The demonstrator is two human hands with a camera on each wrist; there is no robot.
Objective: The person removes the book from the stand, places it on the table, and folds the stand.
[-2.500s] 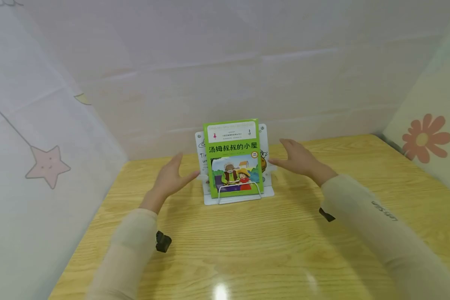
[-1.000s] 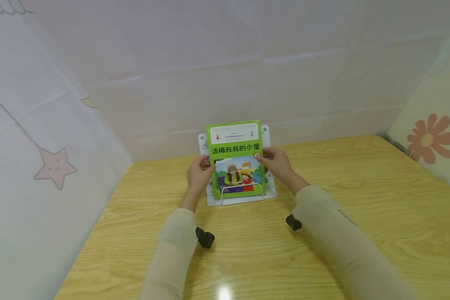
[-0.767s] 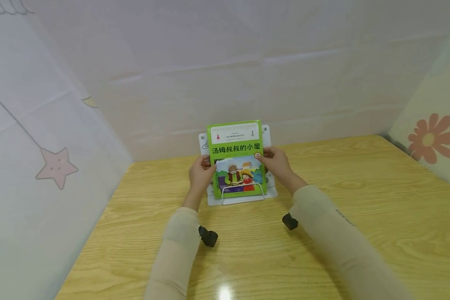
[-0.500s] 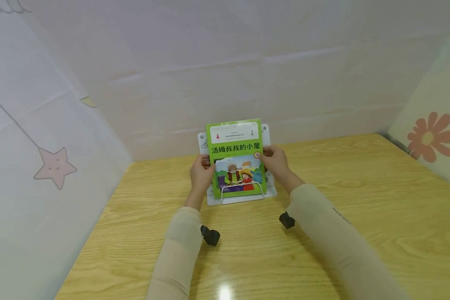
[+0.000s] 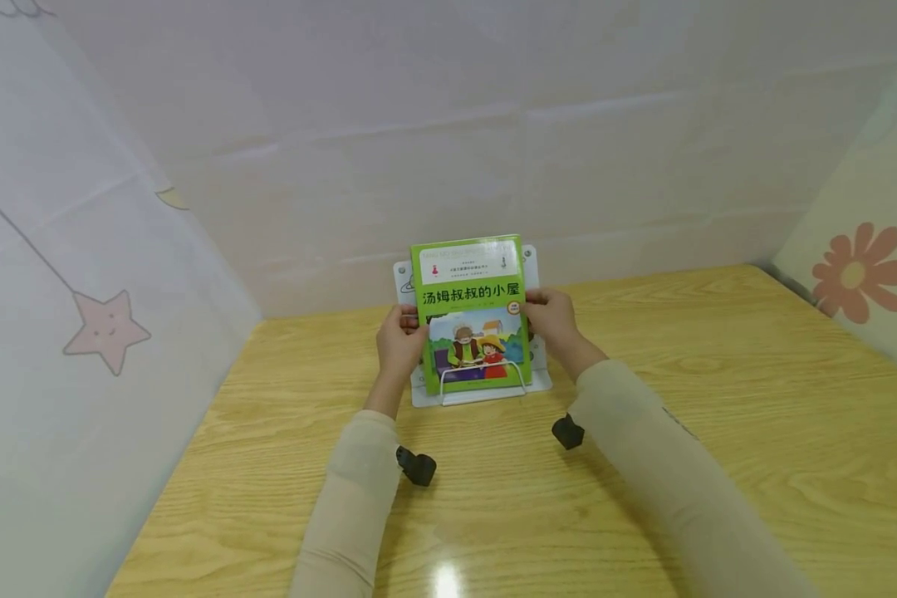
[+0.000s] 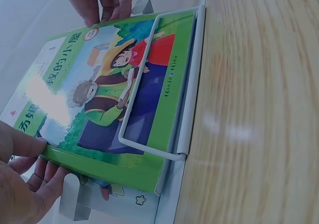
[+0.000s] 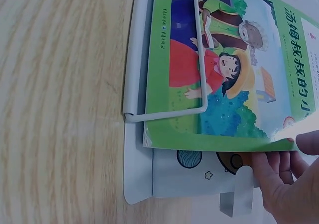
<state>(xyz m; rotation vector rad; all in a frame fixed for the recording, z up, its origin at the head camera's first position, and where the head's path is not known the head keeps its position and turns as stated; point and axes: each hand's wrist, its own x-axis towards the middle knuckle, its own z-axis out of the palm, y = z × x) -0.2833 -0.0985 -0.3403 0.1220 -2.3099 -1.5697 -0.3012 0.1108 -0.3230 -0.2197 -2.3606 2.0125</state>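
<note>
A green picture book (image 5: 471,295) stands upright, leaning back on a white book stand (image 5: 534,365) with printed drawings. The stand's white wire holder (image 6: 127,127) crosses the lower part of the cover. My left hand (image 5: 401,345) pinches the book's left edge, thumb on the cover and fingers behind it, also seen in the left wrist view. On the opposite edge my right hand (image 5: 556,324) holds the book, its thumb (image 7: 308,142) right at the cover's edge and its fingers tucked behind. Bent metal tabs (image 7: 243,189) stick out at the stand's sides.
The stand rests on a wood-grain table (image 5: 493,498) near its back edge. Pale cloth (image 5: 456,124) hangs behind and at both sides, with a printed star (image 5: 107,330) and flower (image 5: 860,272). A black wrist camera (image 5: 417,467) hangs under the left sleeve.
Both hands came inward from open beside the stand and took hold of the book's side edges. Since then, the right thumb has slid back from the cover to its edge; the book has barely shifted.
</note>
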